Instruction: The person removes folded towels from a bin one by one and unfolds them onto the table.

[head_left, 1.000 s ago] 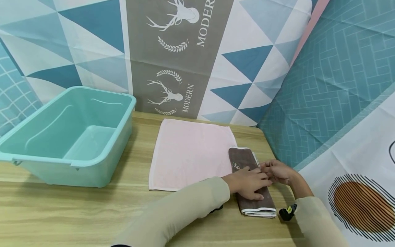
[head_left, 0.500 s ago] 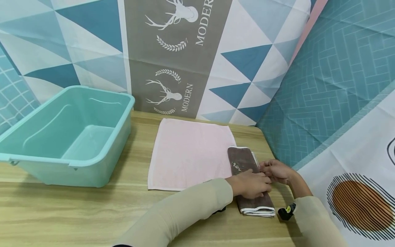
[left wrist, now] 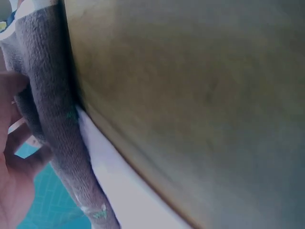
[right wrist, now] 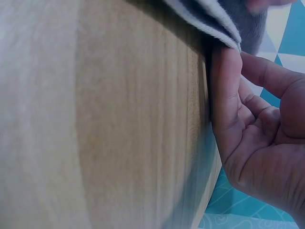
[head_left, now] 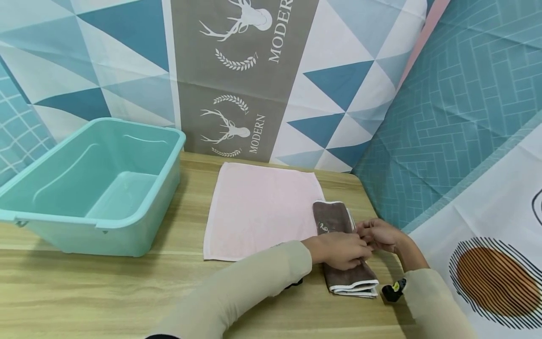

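Observation:
A brown towel [head_left: 332, 214] with white edging lies folded into a narrow strip at the table's right side. Across its middle is my left hand [head_left: 343, 249], fingers bent down at the right-hand edge and gripping the upper layer. In the left wrist view, thumb and fingers [left wrist: 40, 157] meet the towel's fold. My right hand [head_left: 381, 235] comes in from the right and pinches the same long edge. Its thumb and forefinger close on the white-trimmed border [right wrist: 224, 28] in the right wrist view. The left fingertips are partly hidden in the head view.
A pink towel [head_left: 262, 207] lies flat left of the brown one, which overlaps its corner. A deep turquoise tub [head_left: 169, 165] stands on the wooden table [head_left: 106, 296] at the left. Patterned cloth [head_left: 271, 80] hangs behind and along the right side.
My left hand was spread flat on the brown towel; its fingers have since curled in at the right edge. The towel's near end gapes slightly more between layers. My right hand stays put.

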A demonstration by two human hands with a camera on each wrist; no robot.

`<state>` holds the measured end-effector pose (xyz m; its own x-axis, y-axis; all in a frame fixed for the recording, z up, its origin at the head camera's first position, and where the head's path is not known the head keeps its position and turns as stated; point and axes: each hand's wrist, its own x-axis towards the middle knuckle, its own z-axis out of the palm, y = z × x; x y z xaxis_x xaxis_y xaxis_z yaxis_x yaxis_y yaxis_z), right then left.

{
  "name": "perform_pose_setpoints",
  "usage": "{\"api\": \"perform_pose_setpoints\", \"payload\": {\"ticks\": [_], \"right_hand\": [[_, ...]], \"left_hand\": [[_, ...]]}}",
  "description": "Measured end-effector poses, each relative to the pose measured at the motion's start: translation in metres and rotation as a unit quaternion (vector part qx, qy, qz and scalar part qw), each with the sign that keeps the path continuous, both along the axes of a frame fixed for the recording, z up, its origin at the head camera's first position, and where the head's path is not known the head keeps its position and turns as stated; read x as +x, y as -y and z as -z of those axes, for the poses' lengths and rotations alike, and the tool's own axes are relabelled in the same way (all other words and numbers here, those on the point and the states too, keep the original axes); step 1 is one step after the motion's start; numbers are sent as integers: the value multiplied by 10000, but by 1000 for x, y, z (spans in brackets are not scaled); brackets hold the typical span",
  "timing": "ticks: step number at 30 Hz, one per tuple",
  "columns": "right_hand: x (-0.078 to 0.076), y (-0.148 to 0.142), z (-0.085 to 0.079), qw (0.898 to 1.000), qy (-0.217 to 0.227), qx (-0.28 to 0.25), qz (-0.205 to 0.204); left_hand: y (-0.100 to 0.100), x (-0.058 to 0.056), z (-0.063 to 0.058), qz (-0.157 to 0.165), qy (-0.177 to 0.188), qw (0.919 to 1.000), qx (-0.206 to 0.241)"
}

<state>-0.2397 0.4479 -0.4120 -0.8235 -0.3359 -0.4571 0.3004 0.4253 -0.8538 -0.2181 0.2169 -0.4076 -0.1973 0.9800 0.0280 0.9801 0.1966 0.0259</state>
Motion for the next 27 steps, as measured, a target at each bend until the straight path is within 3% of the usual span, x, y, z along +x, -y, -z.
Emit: {"api": "perform_pose_setpoints", "payload": {"ticks": [8, 10, 17, 22, 27], "right_hand": [[0, 2, -1, 10000, 41, -71, 37], [0, 3, -1, 10000, 35, -30, 48], [-3, 4, 0, 9998, 104, -11, 194], [-2, 6, 0, 9998, 90, -56, 151], [-1, 4, 2, 9997, 132, -18, 204]], "left_hand": [[18, -6, -5, -50, 115, 9999, 26], [23, -6, -6, -29, 23, 10000, 49], [47, -6, -13, 122, -798, 9967, 99], [71, -8, -19, 59, -834, 9965, 79], [93, -9, -17, 110, -847, 9961, 243]]}}
